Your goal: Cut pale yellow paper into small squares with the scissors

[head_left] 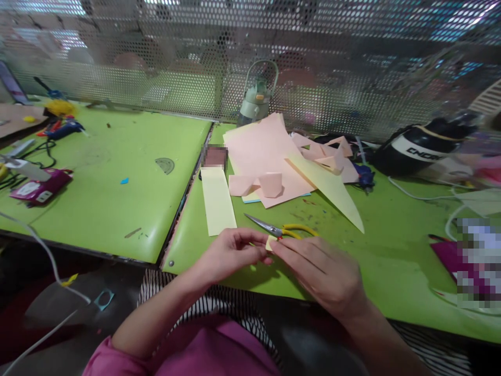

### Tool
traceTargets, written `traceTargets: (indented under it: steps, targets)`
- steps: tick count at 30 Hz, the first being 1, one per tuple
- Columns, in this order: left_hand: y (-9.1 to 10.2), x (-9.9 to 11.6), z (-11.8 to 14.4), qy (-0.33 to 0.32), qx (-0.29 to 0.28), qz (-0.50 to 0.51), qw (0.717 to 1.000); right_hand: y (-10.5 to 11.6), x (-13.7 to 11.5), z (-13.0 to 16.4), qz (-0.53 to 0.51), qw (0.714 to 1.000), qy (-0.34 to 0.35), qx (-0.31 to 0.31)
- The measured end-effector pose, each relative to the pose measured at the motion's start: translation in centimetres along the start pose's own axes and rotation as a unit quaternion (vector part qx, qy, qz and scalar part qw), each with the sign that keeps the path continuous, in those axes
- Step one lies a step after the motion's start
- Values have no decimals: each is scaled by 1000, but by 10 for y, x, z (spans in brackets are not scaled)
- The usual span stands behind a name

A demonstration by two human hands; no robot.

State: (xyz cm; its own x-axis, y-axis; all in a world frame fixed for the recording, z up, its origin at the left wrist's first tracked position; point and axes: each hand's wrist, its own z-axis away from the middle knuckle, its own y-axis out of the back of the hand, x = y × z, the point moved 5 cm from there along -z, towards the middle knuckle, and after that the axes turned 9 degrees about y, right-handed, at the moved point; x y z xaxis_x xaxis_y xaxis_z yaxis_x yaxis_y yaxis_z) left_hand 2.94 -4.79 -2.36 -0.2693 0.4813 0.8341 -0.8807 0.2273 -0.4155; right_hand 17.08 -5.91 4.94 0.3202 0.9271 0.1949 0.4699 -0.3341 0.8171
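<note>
The scissors [271, 226] are lying on the green surface [395, 266], and just on the person's side of them the two hands are meeting over a small pale yellow paper piece [270, 243]. The left hand [229, 256] is curving loosely, thumb and forefinger parted at the palm and closing toward the tips at the piece's near-left edge. The right hand [331, 271], partly covering the scissors' yellow handles from here, is stretching its fingers close together and pressing their tips on the piece's other side; its thumb is hiding from me, so I cannot tell how firmly it is gripping.

The person seems to be shaping the piece, though whether by folding or rolling I cannot tell. Paper this small is calling for a light fingertip pinch: one hand steadying, the other lining up edges before any pressing. Working clear of the scissors' blades would be helping too.

A pale yellow strip [219, 203] is lying left of the scissors, and pink sheets [256, 143] are spreading beyond them.
</note>
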Motion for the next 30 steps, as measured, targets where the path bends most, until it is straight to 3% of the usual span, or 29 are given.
traceTargets:
  steps: [14, 18, 21, 26, 30]
  targets:
    - [0, 4, 3, -27, 14, -5, 1000, 1, 0, 0, 21, 1000, 7, -20]
    - [0, 5, 3, -49, 27, -39, 998, 1, 4, 0, -50, 993, -102, 34]
    - [-2, 6, 6, -86, 45, -101, 990, -2, 12, 3, -126, 966, -220, 47]
    - [-8, 9, 15, -156, 81, -237, 955, -13, 17, 8, -243, 920, -308, 1]
    - [-10, 15, 22, -223, 129, -279, 925, -22, 20, 18, -369, 825, -427, 35]
